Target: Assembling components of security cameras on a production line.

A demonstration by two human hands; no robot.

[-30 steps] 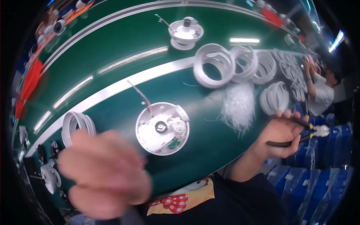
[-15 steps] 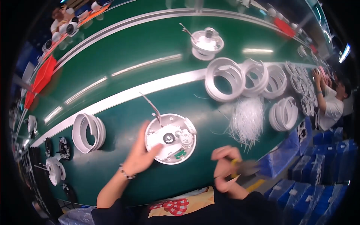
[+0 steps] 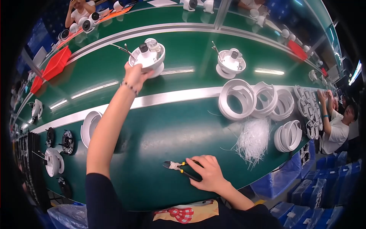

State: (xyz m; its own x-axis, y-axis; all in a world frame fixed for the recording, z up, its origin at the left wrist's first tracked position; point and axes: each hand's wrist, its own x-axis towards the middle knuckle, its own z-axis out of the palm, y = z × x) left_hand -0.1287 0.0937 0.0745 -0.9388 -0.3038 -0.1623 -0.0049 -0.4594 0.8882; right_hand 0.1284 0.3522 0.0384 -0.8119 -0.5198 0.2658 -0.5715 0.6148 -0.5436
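My left hand (image 3: 135, 77) is stretched to the far strip of the bench. Its fingers grip the rim of a white bowl-shaped camera housing (image 3: 146, 61), which has a dark cylinder inside and loose cable ends at its left. Low over the near worktop, my right hand (image 3: 207, 173) has its fingers around the handles of diagonal cutters (image 3: 175, 165) with yellow and black grips. The cutter jaws point left, and the handles are spread. A similar white housing (image 3: 232, 63) with wires stands further right on the far strip.
White ring shells (image 3: 237, 100) stand right of centre, with a heap of clear thin strips (image 3: 252, 141) before them. Another ring shell (image 3: 88, 129) is partly behind my left forearm. Black round parts (image 3: 68, 142) lie at left. A person (image 3: 337, 124) works at far right.
My left hand has carried the white housing from the near worktop to the far strip. My right hand has moved left and lowered the cutters towards the table. The view has shifted.
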